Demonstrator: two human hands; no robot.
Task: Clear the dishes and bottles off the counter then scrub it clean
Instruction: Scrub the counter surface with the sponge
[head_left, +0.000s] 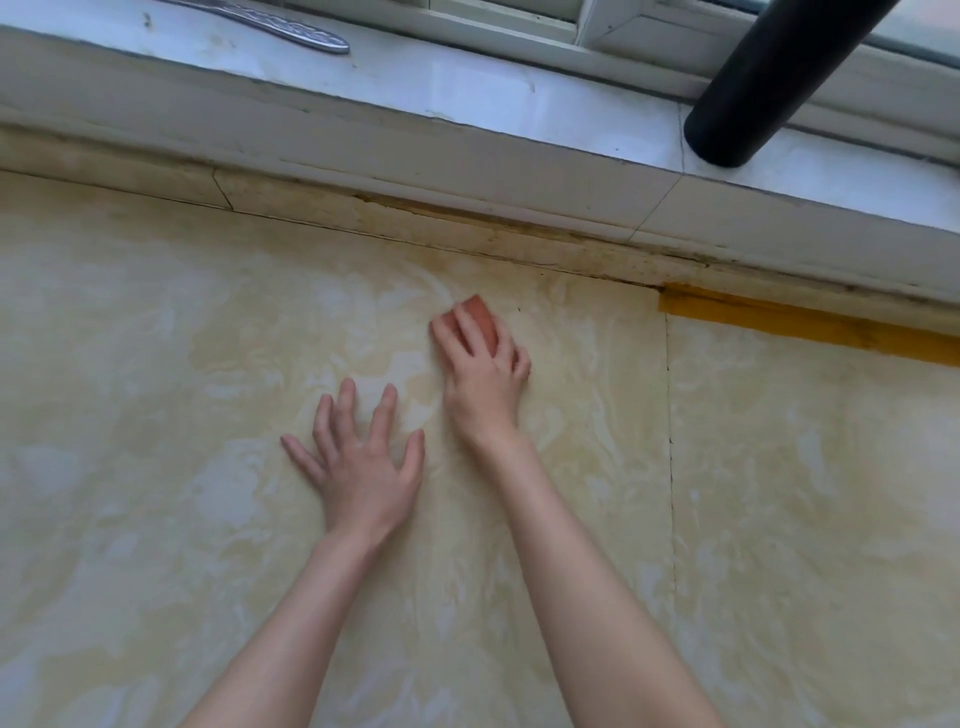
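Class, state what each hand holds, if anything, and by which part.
The right hand grips a small orange-pink sponge from above, fingers curled over its top. The left hand holds nothing.

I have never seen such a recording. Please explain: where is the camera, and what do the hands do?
There is no machine here: a person wears one camera on the head, looking down at both bare hands. The left hand lies flat, fingers spread, on the cream marbled counter. The right hand grips a small reddish-pink sponge pressed on that counter. Behind, on the white window sill, are a silver metal utensil handle and a black cylinder. An orange tape strip runs along the counter's back edge at the right.
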